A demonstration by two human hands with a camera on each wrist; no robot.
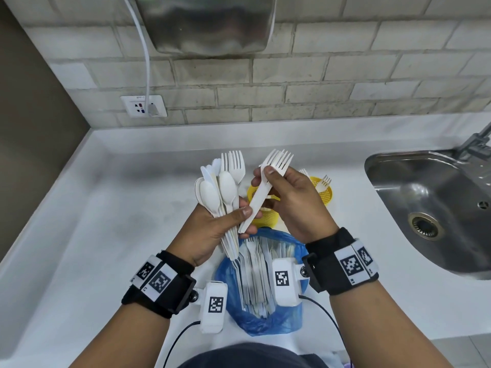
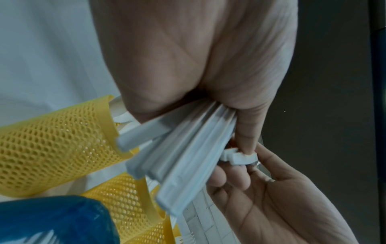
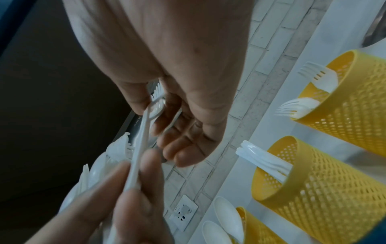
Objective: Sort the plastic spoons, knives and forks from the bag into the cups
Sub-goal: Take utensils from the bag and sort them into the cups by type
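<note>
My left hand (image 1: 239, 216) grips a fanned bundle of white plastic spoons, forks and knives (image 1: 223, 187), heads up; their handle ends (image 2: 183, 156) stick out below the palm. My right hand (image 1: 268, 179) pinches a white fork (image 1: 276, 160) by the neck, and the fork's handle (image 3: 140, 145) runs down to the left thumb and fingers. Behind the hands stand yellow mesh cups: one with forks (image 3: 355, 107), one with knives (image 3: 323, 189), one with spoons (image 3: 256, 231). An open blue bag (image 1: 265, 322) with more cutlery lies on the counter under my wrists.
A steel sink (image 1: 372, 166) with a tap (image 1: 475, 142) is sunk into the white counter (image 1: 119, 208) at the right. A tiled wall with a socket (image 1: 143, 106) and a metal box (image 1: 207, 22) stands behind. A dark side wall closes the left.
</note>
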